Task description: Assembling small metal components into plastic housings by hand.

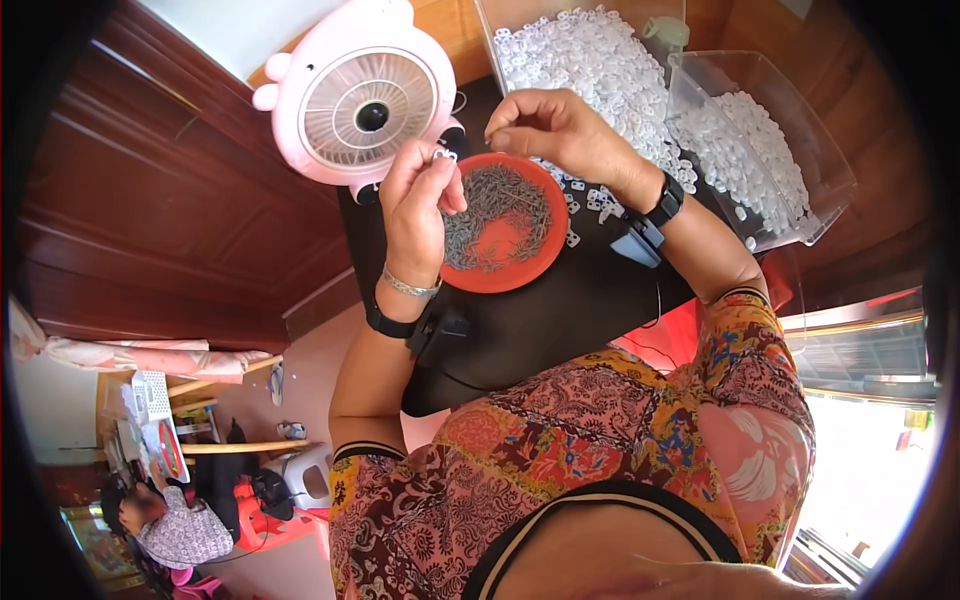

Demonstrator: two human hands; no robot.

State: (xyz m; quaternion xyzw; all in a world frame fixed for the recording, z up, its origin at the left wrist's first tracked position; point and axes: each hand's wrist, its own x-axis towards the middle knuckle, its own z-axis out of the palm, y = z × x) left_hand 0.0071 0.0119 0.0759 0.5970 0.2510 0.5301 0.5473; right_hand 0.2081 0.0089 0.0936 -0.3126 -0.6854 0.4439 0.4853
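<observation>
My left hand (418, 205) is raised over the left rim of a round orange plate (497, 240), closed in a pinch on a small white plastic piece (445, 155) with holes in it. Thin grey nails or pins (490, 190) lie heaped on the plate, with a bare patch in the middle. Above the plate's far rim is my right hand (560, 130), its thumb and fingertips pressed together. Whatever sits between those fingertips is too small to make out. Loose white pieces (605, 203) like the held one lie on the black table by the plate's right side.
A pink animal-shaped fan (300, 140) stands far left of the plate. A large heap of white pieces (590, 60) fills a clear bin at the back. A tilted clear bin (825, 185) holds more at right. Another person (185, 530) sits at lower left.
</observation>
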